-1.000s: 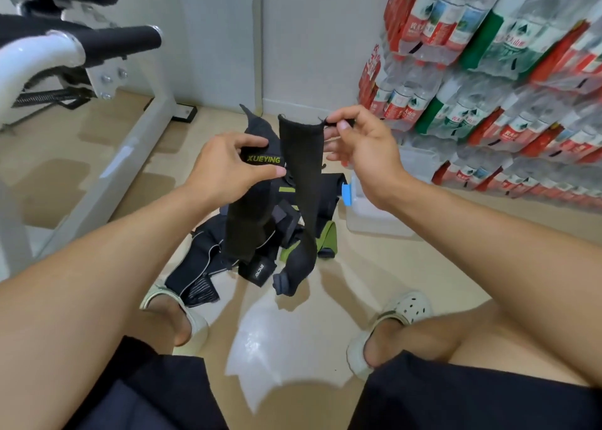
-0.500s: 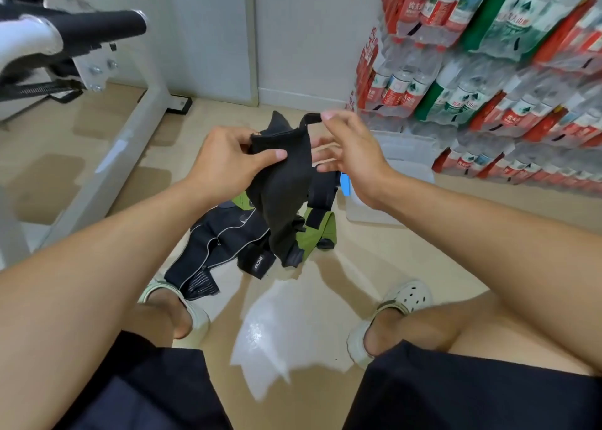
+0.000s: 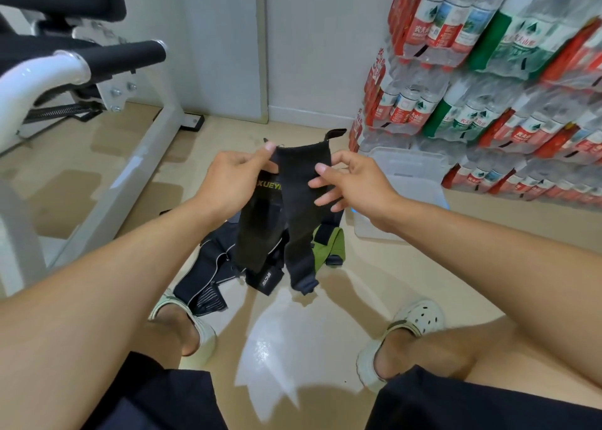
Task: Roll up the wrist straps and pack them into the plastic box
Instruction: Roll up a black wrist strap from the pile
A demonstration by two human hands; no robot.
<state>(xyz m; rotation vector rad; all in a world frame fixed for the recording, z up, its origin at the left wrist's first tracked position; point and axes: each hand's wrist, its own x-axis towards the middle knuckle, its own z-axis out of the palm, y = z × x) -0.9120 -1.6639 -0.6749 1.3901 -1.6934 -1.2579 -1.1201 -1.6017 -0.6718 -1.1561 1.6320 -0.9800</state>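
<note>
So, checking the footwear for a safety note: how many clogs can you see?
2. One pale clog on the foot at lower left, beside the strap pile; one white perforated clog on the foot at lower right. Both are partly hidden by the legs.

Even, bright indoor light is seen; a white glare patch is reflected on the glossy floor (image 3: pixel 277 341) (between the feet). Straight lines are bent toward the edges.

I see a glossy beige floor (image 3: pixel 423 276). On it lie a heap of black and green straps (image 3: pixel 228 266), a clear plastic box (image 3: pixel 410 175) beside stacked bottled-water packs (image 3: pixel 488 104), and a white exercise-bench frame (image 3: pixel 143 156).
</note>
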